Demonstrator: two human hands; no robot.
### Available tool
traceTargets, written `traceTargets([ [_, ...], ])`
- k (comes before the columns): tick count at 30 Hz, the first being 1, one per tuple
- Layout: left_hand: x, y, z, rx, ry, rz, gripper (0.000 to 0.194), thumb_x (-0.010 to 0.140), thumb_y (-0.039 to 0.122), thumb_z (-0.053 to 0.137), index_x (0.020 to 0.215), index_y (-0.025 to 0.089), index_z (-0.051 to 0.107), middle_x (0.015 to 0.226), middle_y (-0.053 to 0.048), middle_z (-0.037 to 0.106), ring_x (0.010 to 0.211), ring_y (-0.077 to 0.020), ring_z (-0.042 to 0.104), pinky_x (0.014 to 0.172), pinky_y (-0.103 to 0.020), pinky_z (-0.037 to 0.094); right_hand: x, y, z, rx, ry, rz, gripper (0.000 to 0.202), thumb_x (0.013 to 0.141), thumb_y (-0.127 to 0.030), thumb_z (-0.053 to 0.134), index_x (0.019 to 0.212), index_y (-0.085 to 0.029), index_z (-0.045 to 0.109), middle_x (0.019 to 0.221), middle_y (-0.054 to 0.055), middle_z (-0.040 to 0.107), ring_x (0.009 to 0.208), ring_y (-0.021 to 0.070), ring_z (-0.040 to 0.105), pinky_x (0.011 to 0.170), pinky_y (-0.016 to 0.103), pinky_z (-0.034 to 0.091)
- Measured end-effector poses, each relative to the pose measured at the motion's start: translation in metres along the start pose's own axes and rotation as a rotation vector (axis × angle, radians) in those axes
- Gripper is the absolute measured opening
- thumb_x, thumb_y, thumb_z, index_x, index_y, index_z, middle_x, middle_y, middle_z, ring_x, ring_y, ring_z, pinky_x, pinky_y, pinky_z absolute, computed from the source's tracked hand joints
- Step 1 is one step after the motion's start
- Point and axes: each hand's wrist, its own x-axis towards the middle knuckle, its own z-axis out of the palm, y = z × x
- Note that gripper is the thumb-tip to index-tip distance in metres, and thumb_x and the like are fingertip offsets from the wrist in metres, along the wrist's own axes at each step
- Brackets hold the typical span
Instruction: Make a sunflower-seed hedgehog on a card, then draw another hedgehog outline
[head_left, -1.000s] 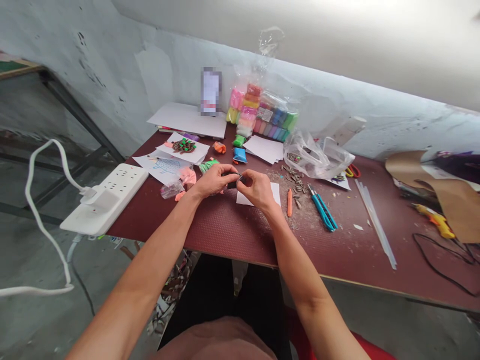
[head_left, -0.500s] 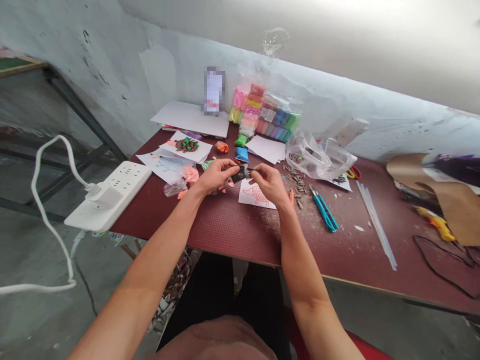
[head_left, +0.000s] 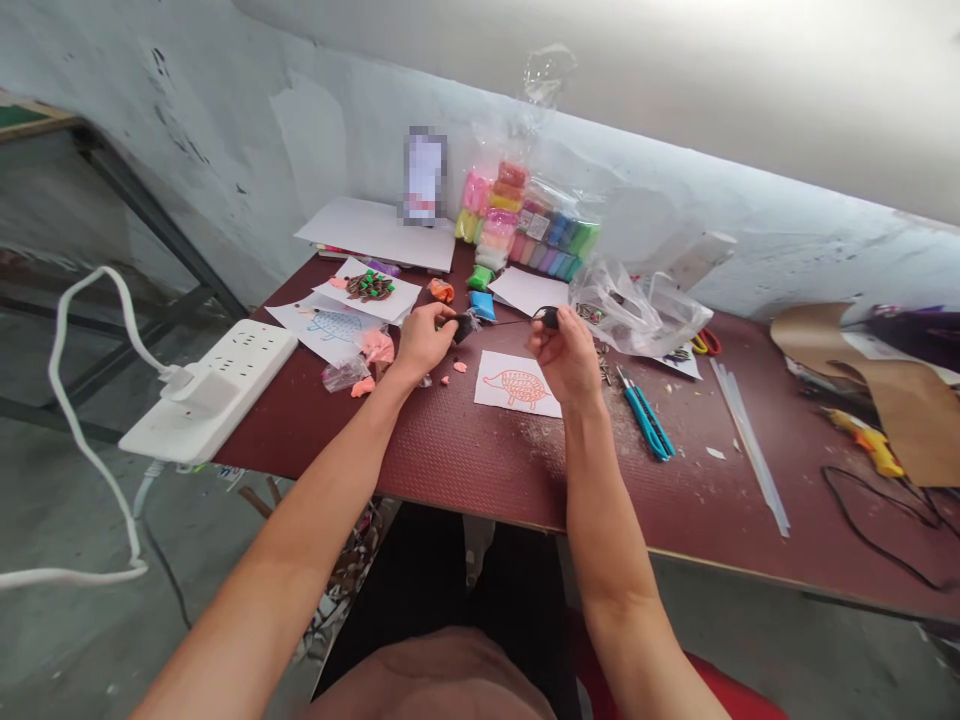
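Observation:
My left hand [head_left: 424, 345] is closed on a small plastic-wrapped pack of black modelling clay [head_left: 464, 327]. Between the fingertips of my right hand [head_left: 568, 360] is a pulled-off piece of black clay [head_left: 550, 317]. A thin dark strand stretches between the two. Just below them lies a white card [head_left: 487, 394] with an orange hedgehog-like drawing. Salmon-coloured clay [head_left: 377, 347] rests beside my left wrist, with small crumbs of it to the right. Behind the hands sit a blue clay pack [head_left: 482, 306] and an orange clay lump [head_left: 441, 290].
A teal cutter [head_left: 649, 418] and translucent glue sticks [head_left: 752, 450] lie to the right, beyond them a yellow glue gun [head_left: 870, 442]. Bagged coloured clay [head_left: 555, 235] leans on the wall. A power strip [head_left: 214, 390] overhangs the left edge. Seeds [head_left: 373, 287] cover a paper at the back left.
My hands have moved apart, the right one up and to the right. A piece of black clay has come away from the pack, leaving a thin strand between. The drawing is now uncovered.

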Motion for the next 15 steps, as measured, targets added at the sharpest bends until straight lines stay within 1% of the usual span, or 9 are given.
traceTargets([
  [2, 0.002, -0.003, 0.002, 0.054, 0.0, -0.012, 0.021, 0.086, 0.015, 0.063, 0.102, 0.014, 0.078, 0.104, -0.011, 0.08, 0.098, -0.0243, 0.072, 0.094, -0.033, 0.052, 0.0, -0.004, -0.002, -0.048, -0.017, 0.001, 0.039, 0.1, -0.061, 0.04, 0.106, -0.026, 0.057, 0.095, 0.008, 0.065, 0.088, 0.0178, 0.066, 0.074, 0.032, 0.057],
  [5, 0.002, -0.004, 0.001, 0.092, 0.038, 0.048, 0.036, 0.086, 0.012, 0.064, 0.12, 0.013, 0.075, 0.125, -0.015, 0.076, 0.118, -0.0289, 0.068, 0.107, -0.038, 0.048, 0.001, -0.006, -0.002, -0.12, -0.053, 0.039, 0.039, 0.102, -0.057, 0.035, 0.112, -0.026, 0.057, 0.095, 0.008, 0.064, 0.083, 0.0167, 0.065, 0.075, 0.032, 0.057],
  [7, 0.001, -0.001, -0.001, 0.105, 0.066, 0.095, 0.037, 0.086, 0.012, 0.064, 0.122, 0.012, 0.074, 0.127, -0.015, 0.074, 0.119, -0.0283, 0.067, 0.109, -0.038, 0.046, 0.0, -0.006, -0.002, -0.093, -0.042, 0.05, 0.035, 0.101, -0.055, 0.039, 0.11, -0.026, 0.056, 0.099, 0.008, 0.065, 0.086, 0.0165, 0.066, 0.075, 0.031, 0.057],
  [8, 0.0, 0.0, -0.002, 0.102, 0.075, 0.103, 0.031, 0.088, 0.013, 0.063, 0.117, 0.013, 0.075, 0.121, -0.014, 0.076, 0.114, -0.0268, 0.068, 0.106, -0.037, 0.048, 0.0, -0.007, -0.001, -0.058, -0.03, 0.05, 0.033, 0.099, -0.055, 0.042, 0.108, -0.027, 0.056, 0.103, 0.008, 0.067, 0.089, 0.0168, 0.067, 0.076, 0.031, 0.057],
  [10, -0.001, 0.004, -0.004, 0.033, 0.074, 0.086, 0.017, 0.094, 0.023, 0.061, 0.098, 0.014, 0.075, 0.097, -0.01, 0.078, 0.094, -0.0217, 0.07, 0.092, -0.032, 0.053, -0.002, -0.008, 0.002, 0.031, -0.028, 0.054, 0.03, 0.096, -0.055, 0.049, 0.103, -0.026, 0.056, 0.109, 0.008, 0.069, 0.096, 0.0179, 0.068, 0.078, 0.031, 0.058],
  [11, -0.001, 0.006, -0.004, -0.042, 0.056, 0.054, 0.024, 0.099, 0.03, 0.057, 0.089, 0.015, 0.073, 0.082, -0.007, 0.074, 0.079, -0.0183, 0.067, 0.081, -0.029, 0.054, -0.003, -0.009, 0.003, 0.07, -0.046, 0.063, 0.03, 0.095, -0.056, 0.052, 0.101, -0.026, 0.055, 0.11, 0.009, 0.07, 0.097, 0.0185, 0.069, 0.078, 0.032, 0.058],
  [12, -0.001, 0.008, -0.005, -0.137, 0.02, 0.004, 0.035, 0.103, 0.037, 0.051, 0.083, 0.016, 0.07, 0.071, -0.005, 0.068, 0.065, -0.0149, 0.062, 0.068, -0.025, 0.052, -0.004, -0.01, 0.005, 0.096, -0.071, 0.076, 0.031, 0.093, -0.057, 0.054, 0.099, -0.026, 0.055, 0.107, 0.009, 0.071, 0.094, 0.019, 0.069, 0.078, 0.033, 0.058],
  [14, -0.002, 0.01, -0.005, -0.334, -0.082, -0.111, 0.05, 0.107, 0.049, 0.039, 0.077, 0.017, 0.064, 0.059, 0.0, 0.055, 0.046, -0.0096, 0.045, 0.048, -0.022, 0.039, -0.008, -0.014, 0.008, 0.101, -0.118, 0.112, 0.035, 0.091, -0.06, 0.057, 0.097, -0.025, 0.055, 0.096, 0.008, 0.071, 0.084, 0.0188, 0.067, 0.076, 0.035, 0.057],
  [15, -0.003, 0.011, -0.005, -0.41, -0.135, -0.16, 0.054, 0.107, 0.053, 0.036, 0.075, 0.018, 0.062, 0.056, 0.002, 0.05, 0.041, -0.0078, 0.038, 0.042, -0.022, 0.033, -0.01, -0.017, 0.009, 0.089, -0.13, 0.128, 0.036, 0.091, -0.061, 0.058, 0.097, -0.025, 0.056, 0.09, 0.007, 0.07, 0.079, 0.0184, 0.066, 0.075, 0.035, 0.057],
])
